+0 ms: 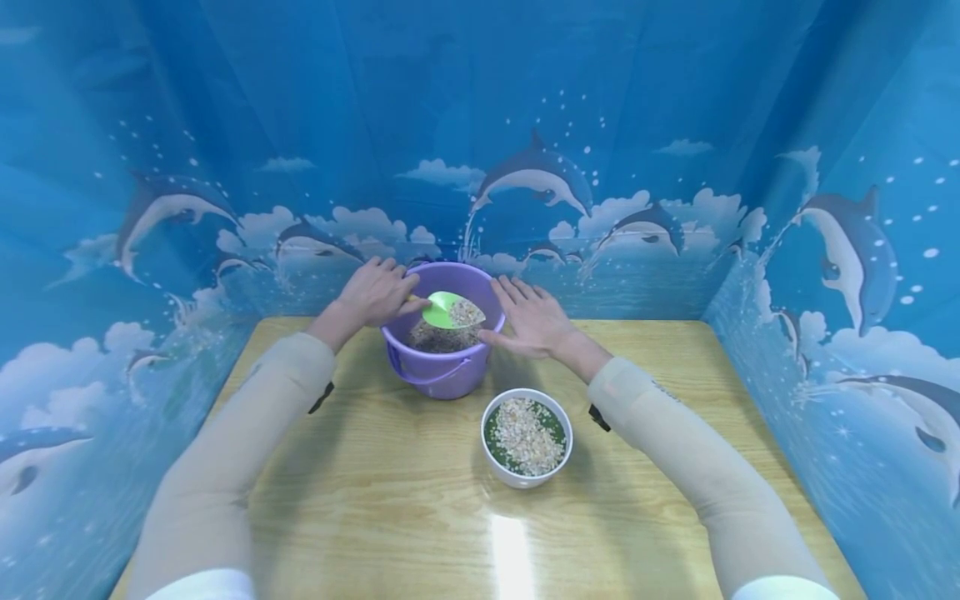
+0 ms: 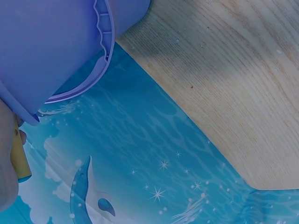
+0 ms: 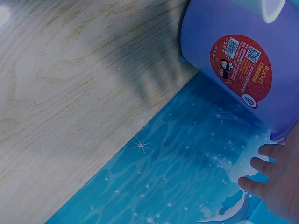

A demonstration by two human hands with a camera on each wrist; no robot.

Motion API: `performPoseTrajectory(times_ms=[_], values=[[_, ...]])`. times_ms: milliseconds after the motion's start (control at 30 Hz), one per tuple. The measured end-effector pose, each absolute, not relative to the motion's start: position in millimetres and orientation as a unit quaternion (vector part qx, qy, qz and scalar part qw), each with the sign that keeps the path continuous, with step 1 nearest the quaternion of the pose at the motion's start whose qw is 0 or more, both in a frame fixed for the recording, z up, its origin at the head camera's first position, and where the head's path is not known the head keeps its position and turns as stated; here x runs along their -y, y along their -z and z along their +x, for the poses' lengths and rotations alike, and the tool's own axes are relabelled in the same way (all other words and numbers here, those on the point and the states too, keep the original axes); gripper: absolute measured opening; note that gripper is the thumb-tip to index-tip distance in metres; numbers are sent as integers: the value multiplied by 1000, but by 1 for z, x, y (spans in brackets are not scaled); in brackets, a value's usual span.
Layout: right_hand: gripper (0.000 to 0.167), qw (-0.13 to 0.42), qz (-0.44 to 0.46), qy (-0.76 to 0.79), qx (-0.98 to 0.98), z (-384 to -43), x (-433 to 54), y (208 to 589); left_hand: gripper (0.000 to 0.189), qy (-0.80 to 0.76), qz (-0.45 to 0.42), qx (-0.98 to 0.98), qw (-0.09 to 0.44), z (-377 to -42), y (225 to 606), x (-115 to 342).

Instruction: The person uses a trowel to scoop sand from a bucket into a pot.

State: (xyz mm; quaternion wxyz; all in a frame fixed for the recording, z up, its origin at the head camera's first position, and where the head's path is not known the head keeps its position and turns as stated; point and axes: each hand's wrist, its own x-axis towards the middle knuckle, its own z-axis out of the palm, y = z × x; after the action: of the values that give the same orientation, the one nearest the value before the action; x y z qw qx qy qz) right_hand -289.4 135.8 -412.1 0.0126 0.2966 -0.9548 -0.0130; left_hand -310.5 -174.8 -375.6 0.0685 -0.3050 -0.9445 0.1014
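Note:
A purple bucket (image 1: 453, 385) stands at the back of the table, with a layer of brownish-grey loose bits (image 1: 433, 337) at its bottom. Over its mouth my left hand (image 1: 375, 292) grips a green toy shovel by its yellow handle (image 2: 19, 156); the green blade (image 1: 437, 312) carries a small heap of pale pebble-like grains (image 1: 466, 313). My right hand (image 1: 534, 320) lies at the bucket's right rim with fingers extended; in the right wrist view several fingertips (image 3: 252, 185) show beside the bucket wall. Nearer the front sits a white bowl (image 1: 517, 481), green inside, holding many pale grains (image 1: 525, 435).
The wooden table (image 1: 375, 508) bears a few stray specks. Blue dolphin-print sheeting (image 1: 360, 150) rises behind it and along both sides. The bucket's purple handle (image 2: 100, 70) hangs down its front, and a red label (image 3: 240, 67) marks its right side.

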Motion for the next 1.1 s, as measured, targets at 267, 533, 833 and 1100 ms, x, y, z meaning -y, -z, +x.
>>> performPoseTrajectory(times_ms=[267, 533, 833, 1100], values=[[124, 13, 299, 12, 954, -291, -135, 411, 51, -99, -311, 942, 82, -311, 374, 177], [137, 11, 297, 12, 955, -293, -134, 407, 53, -97, -318, 940, 78, -315, 372, 175], [115, 30, 307, 43, 950, -288, -148, 404, 53, -95, -330, 935, 85, -311, 367, 167], [107, 38, 312, 40, 948, -277, -161, 403, 52, -99, -345, 929, 85, -303, 360, 159]])
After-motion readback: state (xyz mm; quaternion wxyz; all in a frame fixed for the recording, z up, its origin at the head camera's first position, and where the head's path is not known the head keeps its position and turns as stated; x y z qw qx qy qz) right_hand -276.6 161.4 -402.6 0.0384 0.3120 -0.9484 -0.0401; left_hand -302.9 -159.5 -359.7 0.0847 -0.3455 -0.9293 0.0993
